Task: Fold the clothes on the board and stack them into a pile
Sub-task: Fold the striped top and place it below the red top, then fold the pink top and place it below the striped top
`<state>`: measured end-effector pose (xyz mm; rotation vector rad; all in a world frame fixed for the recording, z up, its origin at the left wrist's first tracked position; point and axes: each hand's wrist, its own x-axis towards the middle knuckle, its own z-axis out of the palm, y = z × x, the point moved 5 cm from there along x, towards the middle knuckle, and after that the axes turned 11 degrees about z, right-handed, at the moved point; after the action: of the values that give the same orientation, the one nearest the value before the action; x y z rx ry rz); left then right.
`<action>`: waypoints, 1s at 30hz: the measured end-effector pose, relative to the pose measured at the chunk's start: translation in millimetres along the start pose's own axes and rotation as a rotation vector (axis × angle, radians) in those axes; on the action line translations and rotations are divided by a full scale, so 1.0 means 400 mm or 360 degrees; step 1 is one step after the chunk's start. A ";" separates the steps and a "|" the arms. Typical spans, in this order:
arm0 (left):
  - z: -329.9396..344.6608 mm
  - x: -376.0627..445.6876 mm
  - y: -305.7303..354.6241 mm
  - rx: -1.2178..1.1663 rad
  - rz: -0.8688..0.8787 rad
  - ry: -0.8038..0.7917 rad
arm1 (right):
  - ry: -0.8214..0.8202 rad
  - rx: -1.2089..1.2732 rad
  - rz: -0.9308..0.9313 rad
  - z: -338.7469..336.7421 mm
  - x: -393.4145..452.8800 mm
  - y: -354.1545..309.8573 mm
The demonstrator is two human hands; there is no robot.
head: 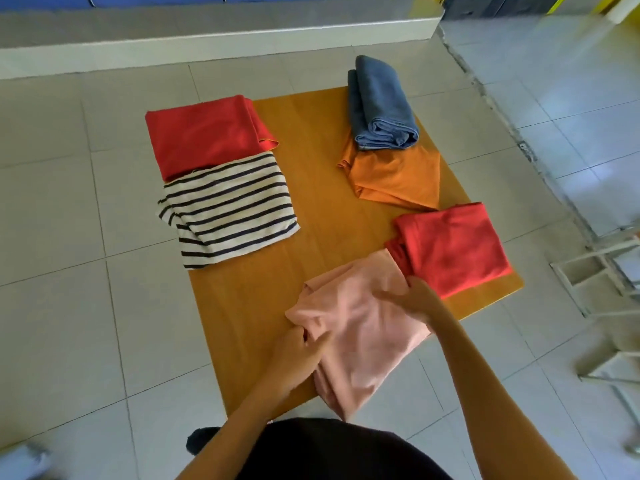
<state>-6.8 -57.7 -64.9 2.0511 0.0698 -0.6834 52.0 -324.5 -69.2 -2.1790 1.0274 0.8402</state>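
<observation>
1. Board [311,188] of wood lies on the tiled floor [69,271]
2. Pink garment [360,327] lies at the board's near edge and hangs partly over it
3. Left hand [298,355] pinches its left fold; right hand [415,299] grips its right edge
4. Red garment [453,247] touches it on the board's right side

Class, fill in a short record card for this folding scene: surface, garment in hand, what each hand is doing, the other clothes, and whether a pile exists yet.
surface: wooden board on a tiled floor
garment in hand: pink garment
left hand: gripping its near-left edge
right hand: gripping its right side
left side: red garment, striped shirt
right side: jeans on orange garment; second red garment
single pile: not yet
</observation>
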 end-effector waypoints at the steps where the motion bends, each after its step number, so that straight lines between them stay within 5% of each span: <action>1: 0.005 0.005 0.010 -0.0029 -0.0026 0.0073 | -0.0071 0.0084 0.0011 0.015 -0.012 -0.012; 4: -0.007 0.009 -0.004 -0.0325 -0.0199 0.0187 | -0.0247 0.0251 -0.0001 0.048 -0.044 -0.051; 13: -0.316 -0.026 -0.108 -0.0712 -0.0150 0.0664 | -0.0466 0.0537 -0.0397 0.159 -0.199 -0.278; 17: -0.385 0.029 -0.185 -0.0220 -0.0296 0.0865 | -0.0247 0.0400 -0.0458 0.247 -0.178 -0.379; 22: -0.322 0.058 -0.182 0.0731 0.0015 0.0903 | 0.0196 -0.0177 -0.0767 0.320 -0.182 -0.416; 30: -0.192 0.077 -0.198 0.1374 0.0159 0.0518 | 0.0258 -0.0675 -0.1004 0.421 -0.137 -0.361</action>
<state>28.6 41.4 -110.3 2.9577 -0.1710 -0.3204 92.6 -102.0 -101.8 -2.7321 0.1796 0.6180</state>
